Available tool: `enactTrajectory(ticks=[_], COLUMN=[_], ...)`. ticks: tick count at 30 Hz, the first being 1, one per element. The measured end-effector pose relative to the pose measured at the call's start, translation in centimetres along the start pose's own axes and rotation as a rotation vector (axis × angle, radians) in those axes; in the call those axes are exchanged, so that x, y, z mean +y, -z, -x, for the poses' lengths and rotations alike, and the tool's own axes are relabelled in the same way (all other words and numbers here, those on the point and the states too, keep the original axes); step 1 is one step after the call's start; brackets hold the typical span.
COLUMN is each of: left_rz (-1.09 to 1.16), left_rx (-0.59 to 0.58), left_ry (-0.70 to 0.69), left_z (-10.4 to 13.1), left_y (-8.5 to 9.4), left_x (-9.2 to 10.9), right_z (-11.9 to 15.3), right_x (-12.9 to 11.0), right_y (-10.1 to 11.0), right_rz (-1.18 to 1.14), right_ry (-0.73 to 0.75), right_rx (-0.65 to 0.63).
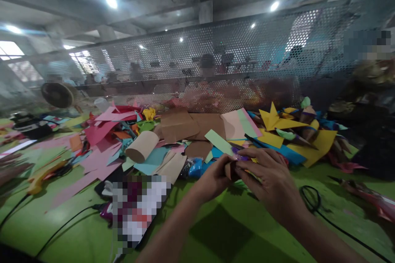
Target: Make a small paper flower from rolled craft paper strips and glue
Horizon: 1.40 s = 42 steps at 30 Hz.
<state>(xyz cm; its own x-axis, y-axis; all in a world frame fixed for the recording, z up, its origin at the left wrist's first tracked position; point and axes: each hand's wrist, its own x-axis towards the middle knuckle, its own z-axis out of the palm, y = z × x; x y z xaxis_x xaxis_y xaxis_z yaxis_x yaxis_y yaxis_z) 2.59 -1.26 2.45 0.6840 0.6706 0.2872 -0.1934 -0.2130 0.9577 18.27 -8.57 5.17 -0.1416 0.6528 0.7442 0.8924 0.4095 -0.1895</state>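
Observation:
Near the middle of the green table, my left hand (217,177) is closed on a small folded brown paper piece (231,170). From the right, my right hand (266,174) meets it, with thumb and fingers pressed on the same piece. Something shiny and purple (241,155) shows at the fingertips of my right hand. Just behind the hands lie a pale green paper strip (219,142) and brown paper sheets (200,127). A blue shiny packet (196,167) is left of my left hand.
A phone-like device (138,209) with a cable and a yellow glue gun (43,177) lie left. Yellow paper stars (274,119), a black cable (311,199) and a red-handled tool (370,199) are right. A perforated screen (185,61) stands behind; another person's hand (12,170) is far left.

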Motion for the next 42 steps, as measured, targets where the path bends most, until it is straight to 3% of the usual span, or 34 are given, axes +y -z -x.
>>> enactTrajectory(ticks=[3,9,19,33,37,42], left_rz=[0.001,0.226,0.275,0.219,0.349,0.305], left_rx=[0.025,0.02,0.024,-0.01,-0.015,0.01], left_ry=[-0.011,0.052,0.035,0.049,0.093,0.102], left_z=[0.0,-0.3,-0.4,-0.2,-0.3,-0.3], left_y=[0.4,1.2,1.0,1.0,1.1,1.2], left_x=[-0.5,-2.0,-1.8,-2.9,-3.0,-1.8], right_z=[0.1,0.0,0.3,0.2,0.1,-0.1], right_x=[-0.6,-1.2,-0.3,-0.7,-0.6,-0.9], right_y=[0.1,-0.5,-0.9,-0.8,-0.6,0.2], right_rz=[0.03,0.048,0.056,0.078,0.007,-0.022], right_ry=[0.016,0.03,0.038,0.042,0.032,0.069], right_rx=[-0.107,-0.283,-0.027,-0.257,-0.228,-0.177])
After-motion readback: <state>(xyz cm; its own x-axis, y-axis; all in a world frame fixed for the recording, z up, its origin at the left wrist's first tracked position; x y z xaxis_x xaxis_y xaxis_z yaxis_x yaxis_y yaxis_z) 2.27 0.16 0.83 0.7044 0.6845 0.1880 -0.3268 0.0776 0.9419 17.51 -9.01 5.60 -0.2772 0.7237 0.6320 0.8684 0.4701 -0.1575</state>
